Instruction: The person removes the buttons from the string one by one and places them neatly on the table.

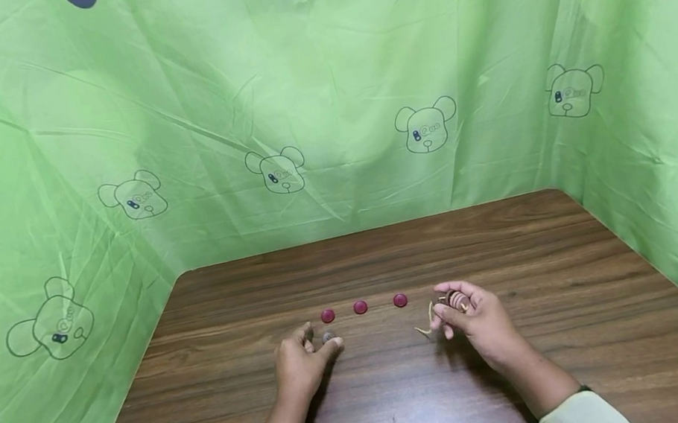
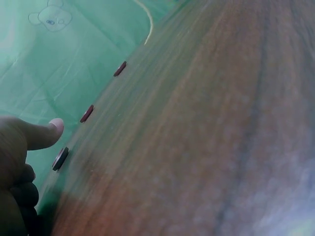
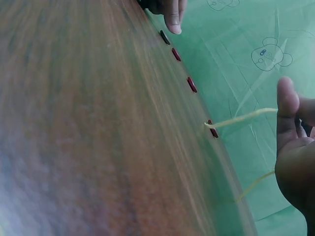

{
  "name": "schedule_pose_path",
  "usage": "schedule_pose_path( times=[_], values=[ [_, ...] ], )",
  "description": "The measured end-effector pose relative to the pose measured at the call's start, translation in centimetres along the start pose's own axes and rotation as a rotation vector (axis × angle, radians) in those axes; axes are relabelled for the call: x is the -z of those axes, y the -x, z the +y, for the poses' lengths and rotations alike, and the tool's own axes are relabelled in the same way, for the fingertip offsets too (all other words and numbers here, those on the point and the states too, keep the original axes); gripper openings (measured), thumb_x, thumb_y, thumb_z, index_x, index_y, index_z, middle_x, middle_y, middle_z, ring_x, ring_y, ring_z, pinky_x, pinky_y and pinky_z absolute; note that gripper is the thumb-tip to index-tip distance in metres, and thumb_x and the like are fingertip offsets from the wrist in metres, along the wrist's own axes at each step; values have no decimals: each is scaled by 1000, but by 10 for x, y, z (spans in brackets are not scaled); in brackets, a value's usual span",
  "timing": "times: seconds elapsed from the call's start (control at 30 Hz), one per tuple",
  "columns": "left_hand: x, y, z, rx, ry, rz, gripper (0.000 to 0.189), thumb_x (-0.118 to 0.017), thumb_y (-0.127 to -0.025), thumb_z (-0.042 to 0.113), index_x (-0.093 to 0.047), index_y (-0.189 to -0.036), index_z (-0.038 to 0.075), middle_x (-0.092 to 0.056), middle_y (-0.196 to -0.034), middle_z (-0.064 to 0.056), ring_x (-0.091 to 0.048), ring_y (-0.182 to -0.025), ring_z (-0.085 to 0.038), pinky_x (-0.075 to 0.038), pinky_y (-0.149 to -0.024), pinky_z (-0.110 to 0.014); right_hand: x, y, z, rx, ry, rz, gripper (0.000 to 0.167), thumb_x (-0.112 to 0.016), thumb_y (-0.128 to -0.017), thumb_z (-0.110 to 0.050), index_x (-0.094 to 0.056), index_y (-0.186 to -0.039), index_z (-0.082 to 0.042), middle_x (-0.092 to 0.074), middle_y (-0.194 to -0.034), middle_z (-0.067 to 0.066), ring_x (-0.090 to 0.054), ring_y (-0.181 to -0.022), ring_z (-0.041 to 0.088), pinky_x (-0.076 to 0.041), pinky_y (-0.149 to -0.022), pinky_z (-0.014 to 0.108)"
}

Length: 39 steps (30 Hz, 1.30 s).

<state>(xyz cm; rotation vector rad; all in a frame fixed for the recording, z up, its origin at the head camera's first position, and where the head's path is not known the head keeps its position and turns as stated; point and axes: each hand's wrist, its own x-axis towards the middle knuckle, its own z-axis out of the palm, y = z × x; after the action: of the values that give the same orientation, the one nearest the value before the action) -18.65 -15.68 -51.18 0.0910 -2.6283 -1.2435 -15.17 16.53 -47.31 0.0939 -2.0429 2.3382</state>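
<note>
Three dark red round buttons lie in a row on the wooden table: a left one [image 1: 328,316], a middle one [image 1: 360,307] and a right one [image 1: 400,300]. A dark grey button [image 1: 326,337] sits closer, between the thumb and fingers of my left hand [image 1: 299,361]. In the left wrist view, the thumb stands apart from that button [image 2: 60,159], which rests on the table. My right hand [image 1: 484,322] holds a reddish-brown stack of ringed pieces [image 1: 459,300] with a yellow cord [image 1: 425,332], whose ends hang down from the fingers.
The brown wooden table [image 1: 383,385] is bounded by green cloth [image 1: 348,187] at the back and both sides. Cartoon bear outlines are printed on the cloth. Dark devices are worn at both wrists over pale sleeves.
</note>
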Motion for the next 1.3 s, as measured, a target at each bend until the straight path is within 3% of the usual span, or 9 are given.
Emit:
schedule_pose_path(
  times=[0.17, 0.27, 0.37, 0.5, 0.6, 0.77, 0.97, 1.13, 1.3],
  values=[
    [0, 1, -1, 9, 41, 12, 74, -98, -81, 35, -72, -133, -10, -56, -71, 2, -53, -72, -13, -55, -80, -36, 0, 1, 0, -16, 9, -23, 36, -68, -102, 7, -59, -137, 5, -82, -88, 11, -72, -66, 16, -58, -58, 23],
    [0, 2, -2, 12, 59, 15, 74, -98, -82, 35, -72, -133, -10, -61, -75, -1, -53, -72, -12, -56, -81, -36, 0, 1, 0, -21, 7, -42, 36, -68, -102, 6, -57, -137, 4, -81, -86, 12, -72, -65, 17, -55, -54, 23],
    [1, 3, -2, 15, 62, 21, 72, -97, -83, 36, -72, -133, -9, -76, -89, -9, -59, -77, -14, -60, -85, -41, -1, 2, 0, -16, -14, -54, 34, -67, -103, 5, -56, -135, 3, -80, -85, 9, -74, -67, 18, -54, -52, 22],
    [1, 4, -2, 14, 64, 23, 72, -96, -84, 37, -72, -133, -10, -80, -99, -14, -61, -79, -14, -61, -84, -41, -1, 1, 2, 8, -38, -63, 28, -66, -104, 4, -55, -131, 4, -76, -82, 5, -72, -64, 14, -53, -51, 21],
    [2, 4, -1, 9, 66, 30, 71, -96, -84, 37, -73, -132, -10, -67, -80, -5, -52, -70, -10, -54, -76, -32, -1, 0, 3, 23, -42, -65, 26, -66, -104, 4, -57, -129, 5, -73, -76, 2, -67, -59, 11, -52, -50, 20],
    [2, 5, 2, -17, 96, 76, 63, -96, -85, 32, -75, -128, -9, -45, -65, 6, -39, -59, -6, -47, -69, -24, 0, 0, 3, 41, -46, -61, 25, -68, -102, 6, -62, -126, 2, -71, -76, 0, -64, -59, 9, -53, -52, 19],
    [-2, 9, 7, -62, 107, 116, 61, -97, -84, 31, -76, -127, -7, -40, -63, 9, -34, -56, -3, -44, -64, -24, 2, 0, 3, 38, -36, -63, 26, -65, -101, 10, -63, -127, 5, -70, -75, 1, -64, -60, 9, -53, -54, 19],
    [-4, 14, 14, -100, 110, 129, 56, -97, -84, 29, -78, -126, -3, -38, -63, 11, -32, -55, 1, -39, -59, -23, 2, 1, 2, 29, -24, -91, 35, -64, -102, 11, -55, -135, 19, -72, -78, 4, -64, -62, 9, -54, -55, 19],
    [-4, 18, 27, -130, 179, 68, 54, -97, -84, 27, -79, -127, 0, -34, -63, 10, -28, -55, 3, -33, -57, -21, 1, 3, 1, 18, -7, -107, 41, -62, -103, 11, -48, -138, 25, -74, -81, 8, -63, -61, 9, -52, -55, 19]
  ],
)
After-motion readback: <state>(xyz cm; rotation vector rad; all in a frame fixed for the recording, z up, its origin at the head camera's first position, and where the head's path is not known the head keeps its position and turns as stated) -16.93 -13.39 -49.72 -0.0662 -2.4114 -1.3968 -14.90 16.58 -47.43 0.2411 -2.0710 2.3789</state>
